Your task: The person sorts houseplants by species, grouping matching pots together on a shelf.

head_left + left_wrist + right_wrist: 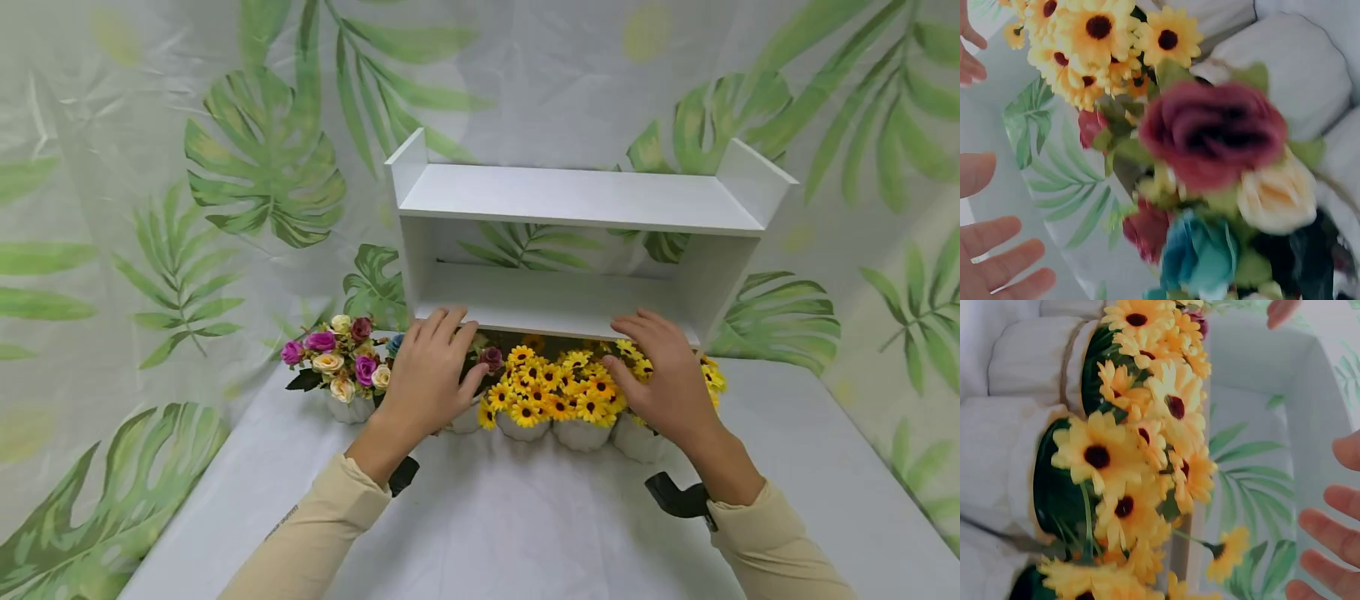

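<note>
A white two-tier shelf unit (585, 198) stands at the back of the table. In front of its lower board is a row of potted artificial flowers. My left hand (431, 371) reaches over the mixed roses, its fingertips at the left front of the lower board (555, 302). Over the right end of the yellow daisies (555, 387), my right hand (663, 379) has its fingertips near the board's right front. In the left wrist view, the fingers (1010, 262) are spread beside a dark red rose (1216, 134). The right wrist view shows relaxed fingers (1329, 531) with nothing between them.
White ribbed pots (581, 435) stand close together along the row. At its left end is a pot of purple and cream roses (330, 362). A white cloth covers the table (510, 517). Behind hangs a leaf-print sheet (555, 83).
</note>
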A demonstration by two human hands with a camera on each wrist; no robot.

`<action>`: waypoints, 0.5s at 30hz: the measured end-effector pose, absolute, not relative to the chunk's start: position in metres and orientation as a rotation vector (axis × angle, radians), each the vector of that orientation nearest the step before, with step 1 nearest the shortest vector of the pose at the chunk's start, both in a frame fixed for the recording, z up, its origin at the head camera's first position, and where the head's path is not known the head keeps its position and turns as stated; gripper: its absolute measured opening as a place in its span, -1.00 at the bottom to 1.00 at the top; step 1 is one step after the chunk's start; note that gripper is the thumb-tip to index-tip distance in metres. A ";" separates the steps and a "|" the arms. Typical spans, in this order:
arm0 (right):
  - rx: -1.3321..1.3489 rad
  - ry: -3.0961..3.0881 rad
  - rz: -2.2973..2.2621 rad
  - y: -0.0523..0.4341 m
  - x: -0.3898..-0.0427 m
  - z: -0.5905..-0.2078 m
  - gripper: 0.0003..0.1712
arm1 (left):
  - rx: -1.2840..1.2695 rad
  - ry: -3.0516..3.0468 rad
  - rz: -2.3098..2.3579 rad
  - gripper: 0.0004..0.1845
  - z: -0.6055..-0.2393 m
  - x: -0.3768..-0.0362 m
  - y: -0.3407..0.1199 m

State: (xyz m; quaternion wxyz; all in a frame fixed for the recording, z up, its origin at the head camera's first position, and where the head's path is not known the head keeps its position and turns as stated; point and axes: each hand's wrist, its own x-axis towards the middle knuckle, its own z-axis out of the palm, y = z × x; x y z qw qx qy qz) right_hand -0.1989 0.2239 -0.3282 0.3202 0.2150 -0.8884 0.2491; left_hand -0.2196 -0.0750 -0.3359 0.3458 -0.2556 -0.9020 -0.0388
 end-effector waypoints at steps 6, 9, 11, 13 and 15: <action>0.555 -2.282 0.656 0.240 -0.192 -0.325 -0.53 | -0.724 -2.340 -0.214 -0.50 -0.331 -0.212 -0.087; 0.547 -2.259 0.643 0.249 -0.193 -0.324 -0.52 | -0.741 -2.346 -0.253 -0.51 -0.333 -0.209 -0.090; 0.524 -2.251 0.643 0.256 -0.194 -0.321 -0.51 | -0.755 -2.347 -0.274 -0.52 -0.334 -0.206 -0.091; 0.487 -2.244 0.664 0.265 -0.195 -0.317 -0.52 | -0.771 -2.346 -0.301 -0.53 -0.334 -0.202 -0.092; 0.423 -2.239 0.707 0.274 -0.198 -0.311 -0.54 | -0.783 -2.344 -0.326 -0.52 -0.333 -0.198 -0.094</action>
